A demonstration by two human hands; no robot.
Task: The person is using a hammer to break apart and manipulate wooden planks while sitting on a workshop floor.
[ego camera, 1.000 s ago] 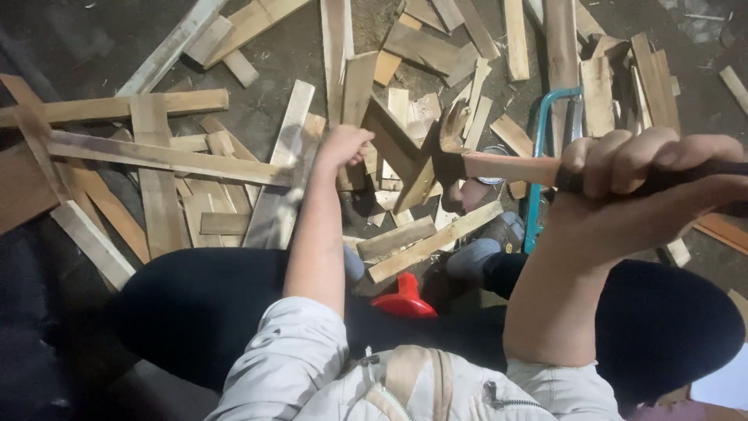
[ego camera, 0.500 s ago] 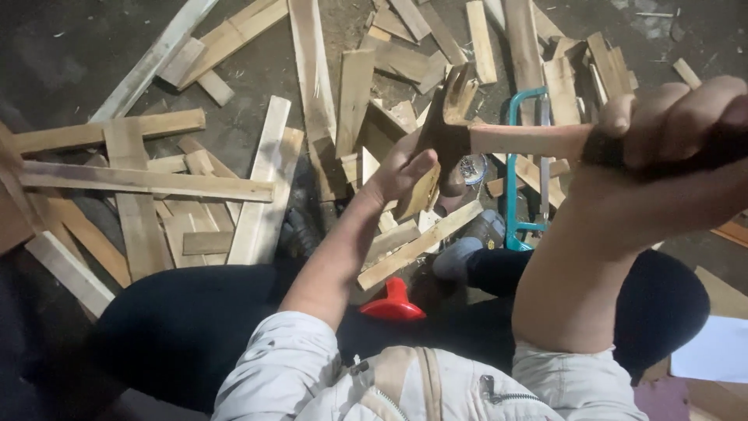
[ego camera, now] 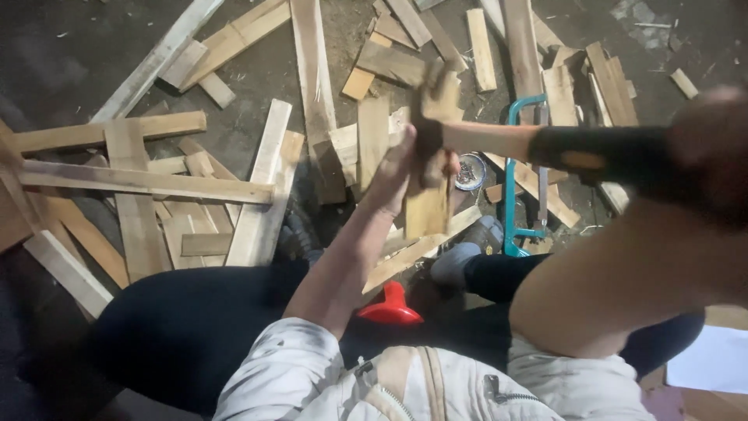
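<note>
The person sits low over a dark floor (ego camera: 70, 47) strewn with wooden slats and offcuts (ego camera: 148, 181). The left hand (ego camera: 401, 175) is raised in front of them, its fingers closed around a short wooden piece (ego camera: 427, 209) that hangs upright from the grip, above the knees and the scraps below. The right hand (ego camera: 713, 156) is close to the camera and blurred (I cannot tell exactly how the fingers lie, though they appear wrapped round the dark handle end); it holds a hammer (ego camera: 499, 139) level, whose wooden shaft runs leftward to a dark head (ego camera: 427, 125) sitting right at the top of the held piece, touching or nearly so. Just beyond, on the floor, lies a teal-framed saw (ego camera: 512, 179), with a small round tin (ego camera: 471, 171) beside it. A red plastic object (ego camera: 389, 309) shows between the legs.
</note>
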